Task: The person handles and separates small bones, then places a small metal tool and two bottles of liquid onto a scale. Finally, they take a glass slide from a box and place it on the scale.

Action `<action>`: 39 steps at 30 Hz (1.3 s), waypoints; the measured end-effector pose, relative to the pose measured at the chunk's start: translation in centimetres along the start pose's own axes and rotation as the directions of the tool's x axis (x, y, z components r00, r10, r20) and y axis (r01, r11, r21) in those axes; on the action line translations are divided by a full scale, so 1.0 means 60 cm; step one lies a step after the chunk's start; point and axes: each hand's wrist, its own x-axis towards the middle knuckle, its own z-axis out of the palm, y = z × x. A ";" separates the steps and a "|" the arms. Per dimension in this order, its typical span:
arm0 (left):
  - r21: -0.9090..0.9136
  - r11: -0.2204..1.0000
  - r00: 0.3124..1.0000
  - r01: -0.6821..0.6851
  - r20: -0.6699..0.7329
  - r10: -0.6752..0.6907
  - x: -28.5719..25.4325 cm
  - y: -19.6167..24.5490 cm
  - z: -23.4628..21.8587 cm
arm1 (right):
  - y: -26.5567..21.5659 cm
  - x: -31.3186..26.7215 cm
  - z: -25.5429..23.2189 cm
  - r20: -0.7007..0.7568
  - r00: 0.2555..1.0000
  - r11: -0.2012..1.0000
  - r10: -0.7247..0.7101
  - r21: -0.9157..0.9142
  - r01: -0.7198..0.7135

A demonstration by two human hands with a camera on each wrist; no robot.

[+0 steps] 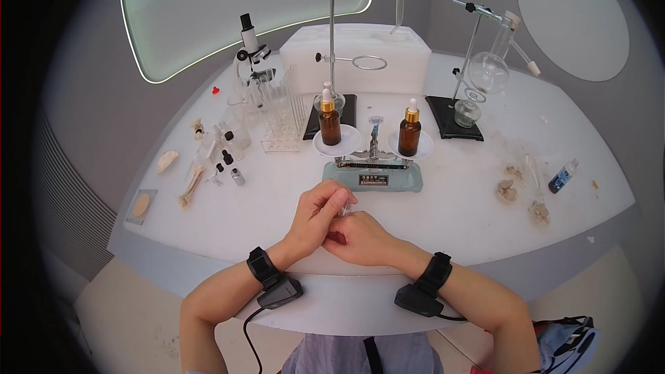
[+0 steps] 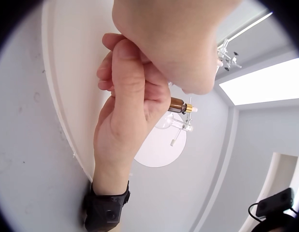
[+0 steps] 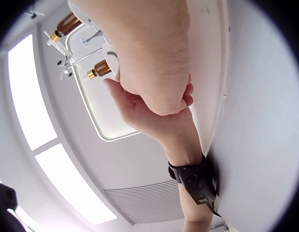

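Observation:
Both hands meet just in front of a pale green table balance. The left hand has its thumb and fingers bent around a small clear piece, mostly covered by the hands. Tucked against it, the right hand has curled fingers; in the left wrist view its thumb lies over them. Whether the right hand grips the piece too, I cannot tell. A brown dropper bottle stands on the balance's left pan, and a second brown dropper bottle on its right pan.
Behind the balance rise two metal stands with clamped glassware. Leftward are a microscope, a test tube rack, small bottles and a bone. At right lie stones and a small blue-labelled bottle.

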 end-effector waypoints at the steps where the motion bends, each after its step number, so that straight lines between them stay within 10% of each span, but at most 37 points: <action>1: 0.000 1.000 1.000 0.000 0.000 0.000 0.000 -0.001 0.000 | 0.000 0.000 0.000 -0.008 1.000 1.000 -0.013 -0.007 0.013; 39: -0.126 0.991 0.990 -0.051 -0.135 0.034 -0.001 -0.006 0.005 | -0.001 0.000 0.001 -0.003 0.998 0.998 -0.057 -0.040 0.057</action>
